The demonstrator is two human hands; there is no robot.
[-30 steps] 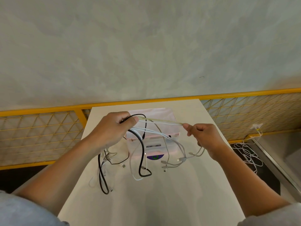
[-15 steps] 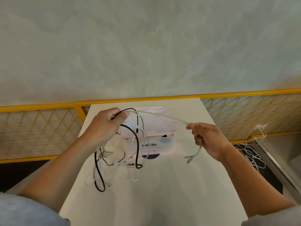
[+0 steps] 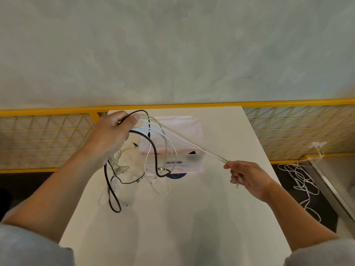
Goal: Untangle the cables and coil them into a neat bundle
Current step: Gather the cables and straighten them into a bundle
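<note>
My left hand [image 3: 112, 136] grips the tangle of cables [image 3: 154, 153] above the counter's [image 3: 172, 223] far left corner, with black and white loops hanging down to its surface. My right hand [image 3: 247, 176] pinches a pale cable [image 3: 184, 140], stretched taut from my left hand toward the right edge. A pink box [image 3: 172, 127] sits by the far edge.

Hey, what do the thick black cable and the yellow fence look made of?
Thick black cable: probably matte rubber or braided sheath; it hangs in soft loops without shine. Yellow fence: seemingly painted metal, thin rigid rods in a lattice.
</note>
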